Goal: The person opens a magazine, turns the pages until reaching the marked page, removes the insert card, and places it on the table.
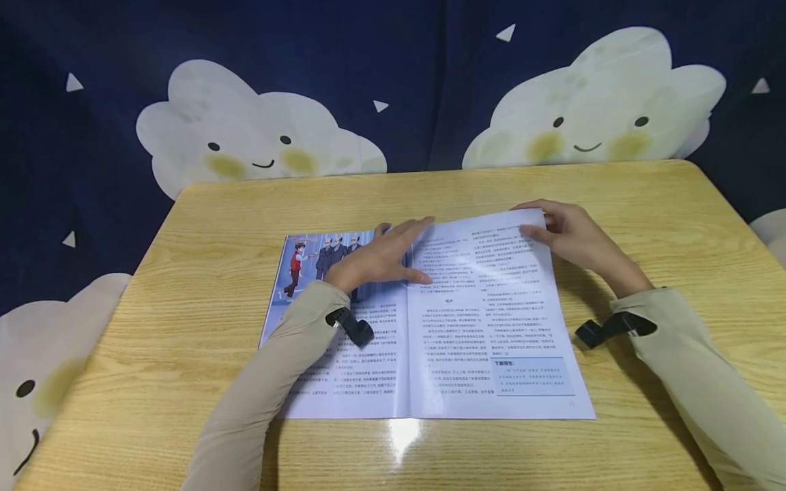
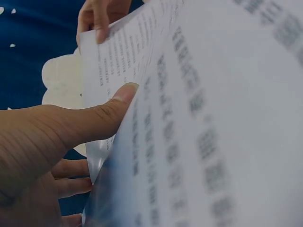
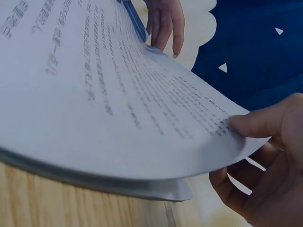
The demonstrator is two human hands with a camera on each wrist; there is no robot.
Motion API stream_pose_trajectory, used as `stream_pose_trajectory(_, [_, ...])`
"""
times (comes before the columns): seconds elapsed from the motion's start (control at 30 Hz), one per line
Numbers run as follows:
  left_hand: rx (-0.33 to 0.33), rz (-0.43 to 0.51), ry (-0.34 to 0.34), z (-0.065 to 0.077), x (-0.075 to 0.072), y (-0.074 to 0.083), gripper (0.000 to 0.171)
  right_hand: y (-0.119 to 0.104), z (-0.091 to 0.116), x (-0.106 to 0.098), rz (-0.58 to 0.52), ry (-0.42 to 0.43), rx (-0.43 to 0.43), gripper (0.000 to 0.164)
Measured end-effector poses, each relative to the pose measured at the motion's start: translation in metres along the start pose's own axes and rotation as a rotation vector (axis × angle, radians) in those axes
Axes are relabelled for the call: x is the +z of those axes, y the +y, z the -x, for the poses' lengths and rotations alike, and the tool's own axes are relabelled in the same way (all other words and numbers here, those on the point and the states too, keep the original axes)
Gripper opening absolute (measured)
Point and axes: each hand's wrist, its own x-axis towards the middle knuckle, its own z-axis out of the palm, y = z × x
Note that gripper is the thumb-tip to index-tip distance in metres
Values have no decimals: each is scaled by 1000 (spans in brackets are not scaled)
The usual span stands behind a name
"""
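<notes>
An open magazine (image 1: 454,341) lies on the wooden table, its right-hand page (image 3: 118,118) lifted and bowed along the outer side. My right hand (image 1: 574,235) pinches that page's upper outer corner, thumb on the printed face and fingers beneath. Other sheets lie lower, apart from the lifted page, in the right wrist view. At the top of the centre fold is my left hand (image 1: 383,259), fingers fairly straight and reaching past the upper edge. Its thumb (image 2: 109,113) touches the paper by the fold. Behind that hand, the left page's coloured illustration (image 1: 301,266) is partly covered.
The wooden table (image 1: 202,273) extends around the magazine. A dark blue cloth (image 1: 424,61) with smiling clouds and small white triangles hangs behind it. Black wrist straps (image 1: 356,327) sit over both beige sleeves.
</notes>
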Motion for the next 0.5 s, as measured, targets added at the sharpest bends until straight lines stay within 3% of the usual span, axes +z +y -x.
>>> stream_pose_trajectory(0.13, [-13,26,16,1,0,2,108,2,2,-4,-51,14,-17,40])
stream_pose_trajectory(0.3, [-6,25,30,1,1,3,108,3,2,-9,-134,26,-101,53])
stream_pose_trajectory(0.5, [25,11,44,1,0,3,98,9,1,-14,-197,33,-154,63])
